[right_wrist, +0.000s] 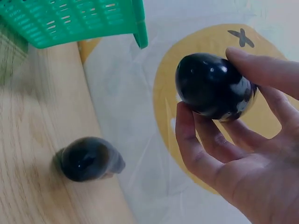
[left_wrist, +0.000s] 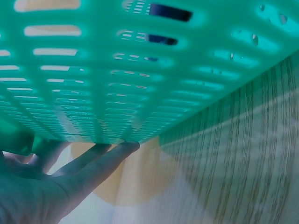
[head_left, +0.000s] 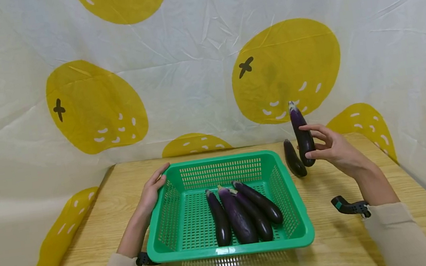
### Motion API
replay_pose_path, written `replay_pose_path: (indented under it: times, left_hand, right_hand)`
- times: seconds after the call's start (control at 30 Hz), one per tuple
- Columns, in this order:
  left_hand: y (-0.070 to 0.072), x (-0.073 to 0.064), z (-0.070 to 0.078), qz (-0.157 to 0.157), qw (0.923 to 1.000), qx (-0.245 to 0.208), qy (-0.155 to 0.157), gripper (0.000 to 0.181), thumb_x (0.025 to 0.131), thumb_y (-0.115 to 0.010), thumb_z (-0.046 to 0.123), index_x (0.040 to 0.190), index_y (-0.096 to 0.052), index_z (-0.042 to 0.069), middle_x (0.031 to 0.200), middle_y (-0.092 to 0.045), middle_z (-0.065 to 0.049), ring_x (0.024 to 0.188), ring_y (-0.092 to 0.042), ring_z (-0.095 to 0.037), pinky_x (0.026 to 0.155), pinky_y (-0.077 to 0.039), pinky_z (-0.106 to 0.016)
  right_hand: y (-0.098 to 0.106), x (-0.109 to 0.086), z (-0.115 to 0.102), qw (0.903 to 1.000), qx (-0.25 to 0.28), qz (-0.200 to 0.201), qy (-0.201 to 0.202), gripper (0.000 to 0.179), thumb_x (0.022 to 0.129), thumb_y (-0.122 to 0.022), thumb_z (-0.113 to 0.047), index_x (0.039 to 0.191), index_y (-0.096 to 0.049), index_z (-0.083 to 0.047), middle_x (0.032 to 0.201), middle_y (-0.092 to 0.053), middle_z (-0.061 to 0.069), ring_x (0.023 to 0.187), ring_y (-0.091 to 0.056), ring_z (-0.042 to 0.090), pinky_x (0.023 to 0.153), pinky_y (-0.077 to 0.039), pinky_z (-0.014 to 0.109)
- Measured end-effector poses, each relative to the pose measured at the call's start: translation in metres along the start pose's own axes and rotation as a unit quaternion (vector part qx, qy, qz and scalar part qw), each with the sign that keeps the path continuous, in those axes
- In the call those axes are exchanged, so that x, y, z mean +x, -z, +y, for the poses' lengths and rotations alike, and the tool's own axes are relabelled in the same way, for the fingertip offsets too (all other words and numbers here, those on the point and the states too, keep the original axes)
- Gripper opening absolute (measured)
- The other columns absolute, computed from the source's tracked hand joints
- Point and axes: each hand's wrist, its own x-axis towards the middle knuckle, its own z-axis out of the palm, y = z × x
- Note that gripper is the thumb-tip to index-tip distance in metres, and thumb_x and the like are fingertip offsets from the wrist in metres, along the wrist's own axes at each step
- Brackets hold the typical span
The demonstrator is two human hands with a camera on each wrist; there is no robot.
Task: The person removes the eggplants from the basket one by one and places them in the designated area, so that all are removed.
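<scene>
My right hand [head_left: 338, 150] holds a dark purple eggplant [head_left: 301, 135] near upright, stem up, over the right side of the table. The right wrist view shows the rounded end of this eggplant [right_wrist: 210, 86] between thumb and curled fingers. Just left of it, a smaller eggplant [head_left: 294, 158] lies on the table beside the basket. With my left hand [head_left: 151, 194] I grip the left rim of a green plastic basket [head_left: 232, 250]. In the left wrist view, the fingers [left_wrist: 100, 170] lie along its slotted outer wall. Inside the basket, several eggplants [head_left: 237, 215] lie side by side.
The light wooden table [head_left: 344, 241] runs back to a white cloth [head_left: 192, 95] printed with large yellow fruit shapes. Cloth also hangs along the left and right sides. A black wrist mount [head_left: 350, 207] sticks out from the right wrist.
</scene>
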Motion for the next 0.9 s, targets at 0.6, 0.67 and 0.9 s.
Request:
replay_pose_path:
  times: [0.6,0.67,0.9]
  left_hand:
    - [0.000,-0.001,0.000,-0.004,0.9999,-0.005,0.008,0.050,0.114,-0.035,0.028,0.164,-0.033,0.021,0.162,-0.042,-0.018,0.115,-0.058,-0.008,0.092,-0.046,-0.018]
    - [0.000,-0.001,0.000,-0.005,0.9999,-0.004,0.009,0.050,0.114,-0.035,0.028,0.164,-0.033,0.021,0.162,-0.042,-0.018,0.115,-0.057,-0.008,0.092,-0.046,-0.018]
    - [0.000,0.000,0.000,-0.002,0.9999,-0.009,0.010,0.050,0.114,-0.035,0.027,0.163,-0.034,0.021,0.160,-0.044,-0.018,0.111,-0.059,-0.007,0.090,-0.047,-0.018]
  right_hand:
    - [0.012,0.000,0.025,0.9984,-0.036,0.036,-0.024,0.057,0.100,-0.064,-0.001,0.153,-0.045,-0.009,0.143,-0.041,0.014,0.105,-0.065,0.013,0.085,-0.056,0.023]
    - [0.015,-0.001,0.029,0.9978,-0.046,0.039,-0.029,0.058,0.100,-0.064,-0.003,0.154,-0.044,-0.010,0.149,-0.036,0.020,0.104,-0.065,0.013,0.085,-0.055,0.023]
    - [0.020,-0.002,0.039,0.9962,-0.054,0.048,-0.048,0.062,0.100,-0.066,-0.004,0.156,-0.042,-0.012,0.154,-0.029,0.026,0.100,-0.065,0.012,0.081,-0.056,0.026]
